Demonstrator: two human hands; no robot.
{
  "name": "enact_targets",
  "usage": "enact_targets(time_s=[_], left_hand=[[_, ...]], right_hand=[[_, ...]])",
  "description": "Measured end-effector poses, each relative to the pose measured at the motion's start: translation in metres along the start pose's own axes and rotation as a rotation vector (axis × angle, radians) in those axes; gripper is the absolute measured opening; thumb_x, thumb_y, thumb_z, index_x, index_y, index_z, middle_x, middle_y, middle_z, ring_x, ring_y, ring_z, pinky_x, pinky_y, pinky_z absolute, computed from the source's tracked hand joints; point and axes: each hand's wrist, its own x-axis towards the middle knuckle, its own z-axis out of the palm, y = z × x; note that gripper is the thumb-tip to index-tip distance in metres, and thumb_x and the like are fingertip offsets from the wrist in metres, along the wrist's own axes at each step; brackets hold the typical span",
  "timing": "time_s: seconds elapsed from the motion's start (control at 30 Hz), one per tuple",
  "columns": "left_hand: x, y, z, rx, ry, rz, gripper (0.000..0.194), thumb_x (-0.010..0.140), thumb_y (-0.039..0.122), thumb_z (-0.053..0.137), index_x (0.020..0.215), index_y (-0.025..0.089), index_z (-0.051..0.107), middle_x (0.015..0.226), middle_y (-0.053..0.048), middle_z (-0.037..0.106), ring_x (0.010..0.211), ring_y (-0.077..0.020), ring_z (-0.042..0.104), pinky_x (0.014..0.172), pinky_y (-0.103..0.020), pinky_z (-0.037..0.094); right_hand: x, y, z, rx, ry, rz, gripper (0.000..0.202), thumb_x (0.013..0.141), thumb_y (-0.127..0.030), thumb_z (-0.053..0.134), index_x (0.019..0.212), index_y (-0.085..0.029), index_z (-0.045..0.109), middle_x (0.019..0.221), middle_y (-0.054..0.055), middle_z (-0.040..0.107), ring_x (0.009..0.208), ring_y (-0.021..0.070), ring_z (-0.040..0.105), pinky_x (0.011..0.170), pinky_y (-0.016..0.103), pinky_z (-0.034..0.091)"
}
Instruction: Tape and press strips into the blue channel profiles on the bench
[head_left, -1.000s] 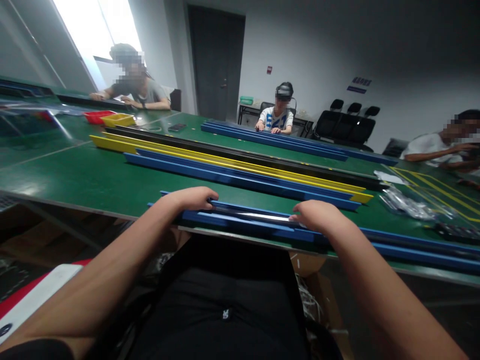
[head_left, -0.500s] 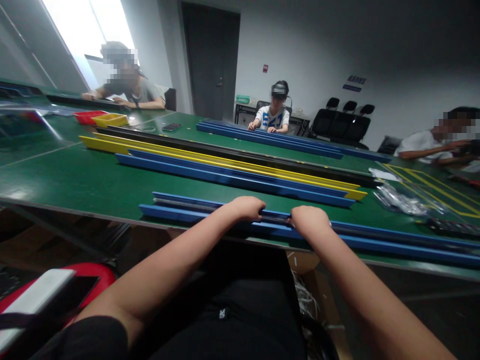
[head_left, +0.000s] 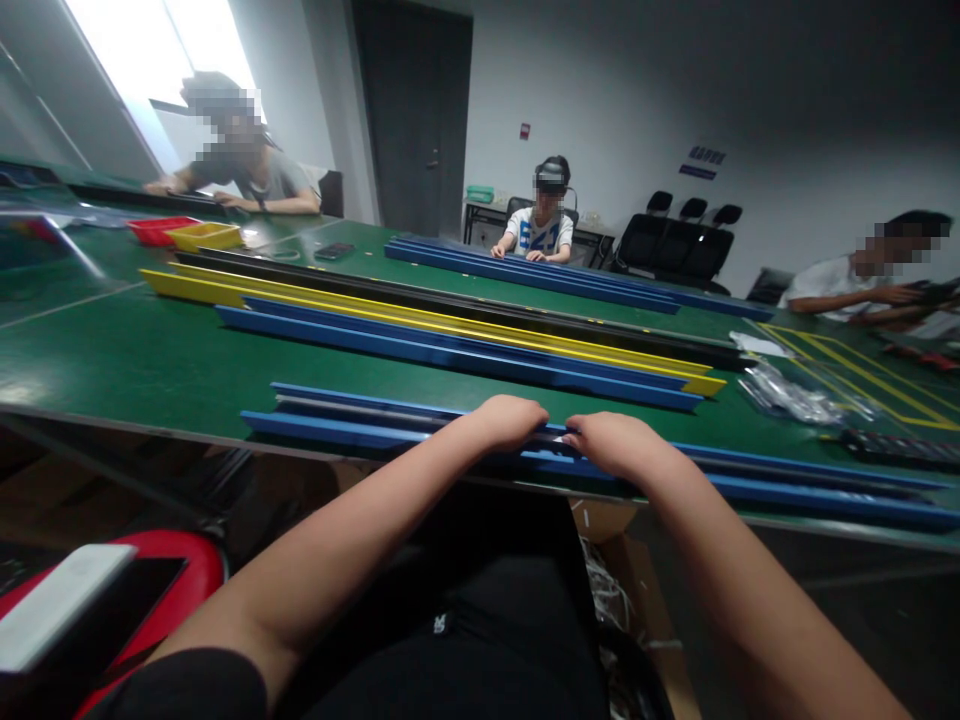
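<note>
A long blue channel (head_left: pixel 337 425) lies along the table's near edge, with a dark strip (head_left: pixel 397 415) inside it. My left hand (head_left: pixel 511 422) is over the middle of the channel, fingers curled down into it. Close to its right, my right hand (head_left: pixel 609 440) also has its fingers bent together at the channel. A short stretch of the channel shows between the two hands, with a small pale spot by the right fingertips. What the fingertips grip is too small to make out.
Beyond lie another blue channel (head_left: pixel 450 350), a yellow channel (head_left: pixel 195 287) and a black one (head_left: pixel 360 287). Red (head_left: pixel 154 231) and yellow trays (head_left: pixel 206 237) stand back left, clear plastic bags (head_left: pixel 791 395) right. Three people sit around the table (head_left: pixel 112 350).
The near blue channel has shifted left relative to my body. My hands have come closer together, the left one moving right. The camera view has shifted slightly.
</note>
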Motion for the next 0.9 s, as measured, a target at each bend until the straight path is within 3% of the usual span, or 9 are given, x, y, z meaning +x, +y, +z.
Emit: enact_targets(time_s=[0.1, 0.23, 0.37, 0.53, 0.9], left_hand=[[-0.038, -0.036, -0.011, -0.014, -0.049, -0.025, 0.017, 0.087, 0.035, 0.055, 0.092, 0.023, 0.065, 0.101, -0.005, 0.071, 0.087, -0.0208, 0.066, 0.069, -0.026, 0.044], [-0.097, -0.087, -0.03, -0.098, -0.148, -0.145, 0.017, 0.085, 0.035, 0.056, 0.092, 0.021, 0.065, 0.091, -0.001, 0.07, 0.078, -0.015, 0.06, 0.066, -0.022, 0.04], [-0.121, -0.105, -0.037, -0.073, -0.172, -0.235, 0.015, 0.081, 0.031, 0.056, 0.083, 0.02, 0.065, 0.08, 0.0, 0.068, 0.069, -0.014, 0.055, 0.061, -0.024, 0.036], [-0.091, -0.079, -0.021, 0.01, -0.113, -0.222, 0.025, 0.081, 0.04, 0.054, 0.093, 0.023, 0.067, 0.095, -0.005, 0.071, 0.08, -0.0205, 0.062, 0.066, -0.028, 0.042], [0.025, 0.016, 0.005, 0.034, -0.134, -0.098, 0.029, 0.081, 0.039, 0.056, 0.1, 0.021, 0.068, 0.104, -0.012, 0.073, 0.093, -0.028, 0.069, 0.072, -0.034, 0.053]], right_hand=[[0.0, 0.008, -0.012, 0.082, -0.031, -0.102, 0.044, 0.095, -0.049, 0.043, 0.129, -0.031, 0.063, 0.12, 0.007, 0.07, 0.108, 0.023, 0.065, 0.087, 0.031, 0.047], [0.005, 0.023, -0.017, 0.069, -0.082, -0.044, 0.045, 0.092, -0.051, 0.047, 0.124, -0.027, 0.068, 0.119, 0.01, 0.07, 0.106, 0.0253, 0.065, 0.086, 0.032, 0.047], [0.009, 0.031, -0.005, -0.033, -0.143, 0.106, 0.041, 0.089, -0.051, 0.052, 0.107, -0.023, 0.075, 0.11, 0.013, 0.073, 0.098, 0.0279, 0.068, 0.081, 0.037, 0.049], [0.009, 0.028, 0.013, -0.084, -0.104, 0.207, 0.041, 0.087, -0.047, 0.056, 0.104, -0.015, 0.075, 0.112, 0.02, 0.071, 0.103, 0.0322, 0.067, 0.085, 0.042, 0.05], [0.004, 0.018, 0.023, -0.051, -0.006, 0.286, 0.033, 0.089, -0.033, 0.051, 0.101, -0.015, 0.076, 0.107, 0.021, 0.072, 0.097, 0.032, 0.069, 0.084, 0.044, 0.052]])
